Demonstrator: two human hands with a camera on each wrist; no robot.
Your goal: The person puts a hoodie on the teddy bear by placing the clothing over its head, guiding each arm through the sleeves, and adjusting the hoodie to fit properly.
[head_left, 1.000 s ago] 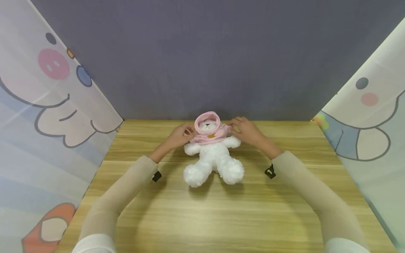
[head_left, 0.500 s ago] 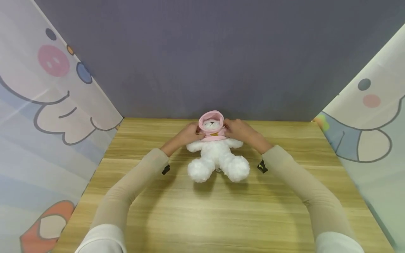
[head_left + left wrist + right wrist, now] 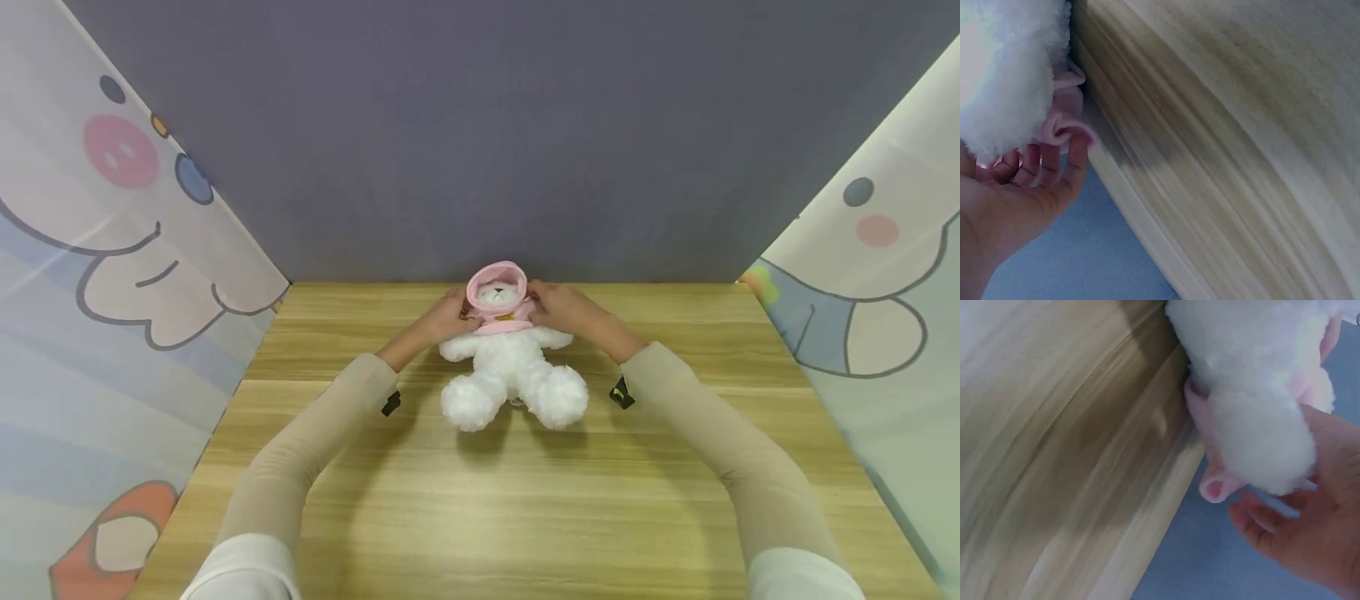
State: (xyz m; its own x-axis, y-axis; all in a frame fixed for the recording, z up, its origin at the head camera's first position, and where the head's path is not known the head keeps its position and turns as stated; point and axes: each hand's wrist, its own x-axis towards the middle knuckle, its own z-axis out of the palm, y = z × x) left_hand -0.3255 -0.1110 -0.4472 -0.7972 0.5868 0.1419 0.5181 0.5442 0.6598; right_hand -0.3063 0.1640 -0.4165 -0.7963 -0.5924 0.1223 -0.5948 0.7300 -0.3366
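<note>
A white plush bear (image 3: 512,367) lies on its back, feet toward me. A small pink sweatshirt (image 3: 497,326) with a yellow print is bunched over its upper chest and neck. Its raised pink opening frames the muzzle; the top of the head is hidden. My left hand (image 3: 447,317) grips the sweatshirt's left side. In the left wrist view, the left fingers (image 3: 1074,164) curl under the pink cloth. On the other side my right hand (image 3: 564,309) holds the sweatshirt by its right edge. The right wrist view shows the right fingers (image 3: 1257,526) bent beneath the bear's arm, beside a pink sleeve (image 3: 1215,487).
The bear lies near the back edge of a wooden table (image 3: 480,517). Behind it rises a dark grey wall (image 3: 480,142). Cartoon-printed sheets (image 3: 112,267) stand along both sides. A black wrist device (image 3: 622,393) hangs under each forearm.
Both hands have come inward from the sweatshirt's spread sides to beside the pink opening. The cloth is now gathered narrower. Over the last half second the hands have barely moved.
</note>
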